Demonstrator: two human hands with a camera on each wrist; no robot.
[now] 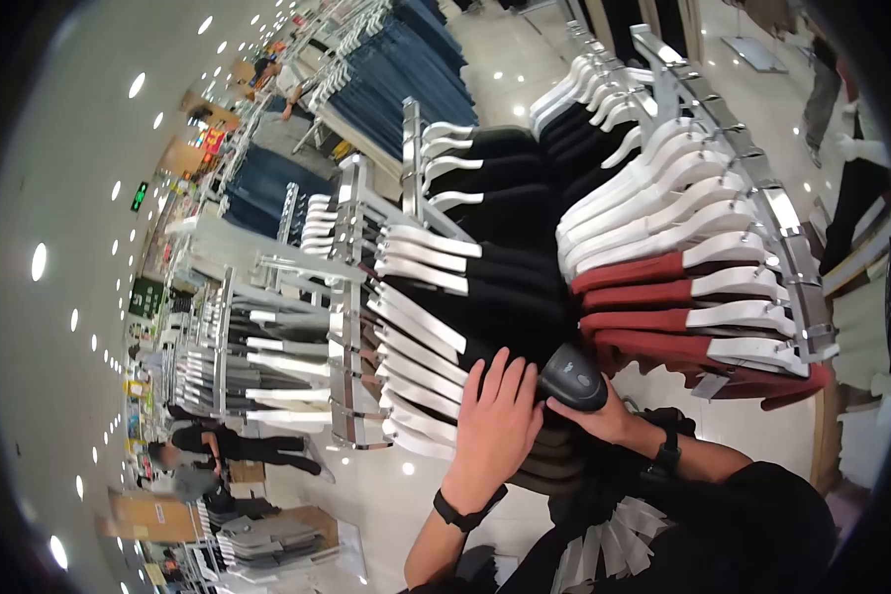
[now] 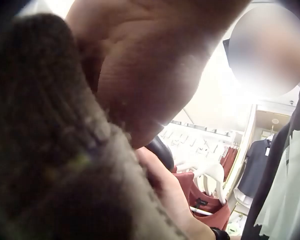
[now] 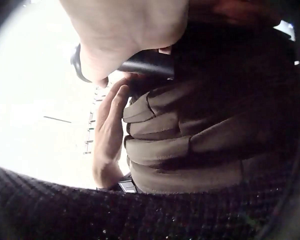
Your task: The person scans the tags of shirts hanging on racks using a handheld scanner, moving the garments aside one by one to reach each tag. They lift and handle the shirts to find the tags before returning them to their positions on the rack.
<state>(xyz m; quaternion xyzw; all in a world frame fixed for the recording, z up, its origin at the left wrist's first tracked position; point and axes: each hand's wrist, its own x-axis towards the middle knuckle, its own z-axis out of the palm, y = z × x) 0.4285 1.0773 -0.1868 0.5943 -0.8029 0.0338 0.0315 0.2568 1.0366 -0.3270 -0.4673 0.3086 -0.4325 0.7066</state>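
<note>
Black scanner [image 1: 572, 378]; rust-red sweaters [image 1: 632, 295] at one o'clock of it, black tops [image 1: 510, 282] at eleven, blue jeans [image 1: 406, 69] farther at eleven; white hangers [image 1: 653, 208].

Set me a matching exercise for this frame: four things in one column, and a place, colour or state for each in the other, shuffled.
Things:
1. scanner
2. left hand
3. red tops
4. jeans

Descriptions:
A. blue, on a far rack
B. fingers straight, resting on dark clothes
C. gripped in the right hand
D. hung on white hangers

Pairs: 1-C, 2-B, 3-D, 4-A
</note>
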